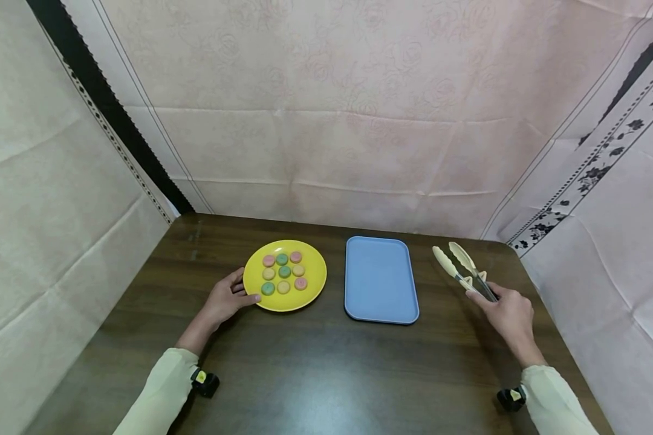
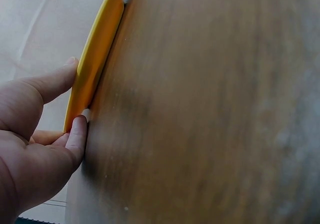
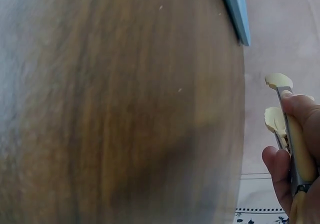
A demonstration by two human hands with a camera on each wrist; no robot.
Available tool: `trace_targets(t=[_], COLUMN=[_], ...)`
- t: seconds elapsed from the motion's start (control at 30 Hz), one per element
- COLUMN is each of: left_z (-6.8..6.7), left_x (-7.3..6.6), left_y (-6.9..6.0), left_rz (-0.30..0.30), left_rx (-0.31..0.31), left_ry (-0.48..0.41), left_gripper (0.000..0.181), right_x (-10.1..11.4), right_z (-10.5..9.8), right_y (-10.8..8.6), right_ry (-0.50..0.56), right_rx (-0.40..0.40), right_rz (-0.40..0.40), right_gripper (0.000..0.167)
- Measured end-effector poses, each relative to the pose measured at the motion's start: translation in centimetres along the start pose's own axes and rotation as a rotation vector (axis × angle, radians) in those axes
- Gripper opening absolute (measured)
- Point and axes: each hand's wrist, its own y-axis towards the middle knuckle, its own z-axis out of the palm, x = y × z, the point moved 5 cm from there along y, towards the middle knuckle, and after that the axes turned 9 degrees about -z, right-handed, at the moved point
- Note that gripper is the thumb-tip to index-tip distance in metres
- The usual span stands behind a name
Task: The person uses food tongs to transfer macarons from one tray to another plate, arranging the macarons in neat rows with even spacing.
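Note:
A yellow plate (image 1: 310, 296) on the left of the table bears several small round pink, green and cream sweets that look like macarons (image 1: 285, 272). My left hand (image 1: 225, 304) grips the plate's left rim, thumb on top and fingers at the side and below, also visible in the left wrist view, where the plate (image 2: 92, 59) is seen edge-on. A pair of tongs (image 1: 468, 269) with cream tips and metal arms is held in my right hand (image 1: 506, 317), raised over the right side of the table. The tongs' tips stand apart with nothing between them.
Between plate and tongs lies a flat blue tray (image 1: 381, 281). The dark wooden table (image 1: 283, 368) ends at a pale patterned cloth (image 1: 332, 151) at the back, and similar cloths hang at both sides. Each wrist wears a small black device.

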Motion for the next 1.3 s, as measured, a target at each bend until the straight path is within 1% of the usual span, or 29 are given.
trace_targets(t=[0.23,0.5,0.67,0.8,0.9,0.93,1.07,1.13,1.2,1.3], left_z=[0.2,0.4,0.5,0.3,0.2,0.1,-0.1,-0.3,-0.4,-0.8], left_x=[-0.1,-0.4,-0.5,-0.4,-0.3,-0.3,-0.1,0.0,0.0,-0.2], left_y=[0.1,0.2,0.2,0.2,0.2,0.2,0.0,-0.1,-0.1,-0.2], left_rz=[0.004,0.01,0.015,0.009,0.005,0.006,0.009,0.006,-0.006,-0.044], left_rx=[0.005,0.014,0.021,0.016,0.014,0.014,0.006,0.005,0.006,0.012], left_ry=[0.0,-0.011,-0.011,-0.006,-0.007,-0.005,-0.013,-0.01,-0.001,0.034], left_gripper=[0.093,0.092,0.093,0.094,0.094,0.094,0.092,0.091,0.09,0.089], right_x=[-1.2,-1.7,-1.6,-1.3,-1.1,-0.9,-0.5,-0.3,-0.1,0.5], right_z=[0.6,1.3,1.6,2.0,2.1,2.1,2.5,2.6,2.7,2.3], right_y=[-0.6,-1.0,-1.1,-1.4,-1.4,-1.4,-1.1,-1.0,-1.0,-1.0], right_ry=[-0.006,-0.016,-0.054,-0.107,-0.134,-0.136,-0.127,-0.122,-0.124,-0.131], right_rx=[0.036,0.096,0.118,0.166,0.211,0.219,0.234,0.237,0.24,0.233], right_rz=[0.028,0.056,0.061,0.069,0.076,0.076,0.06,0.051,0.035,-0.005], right_gripper=[0.062,0.073,0.08,0.09,0.095,0.093,0.074,0.068,0.067,0.068])
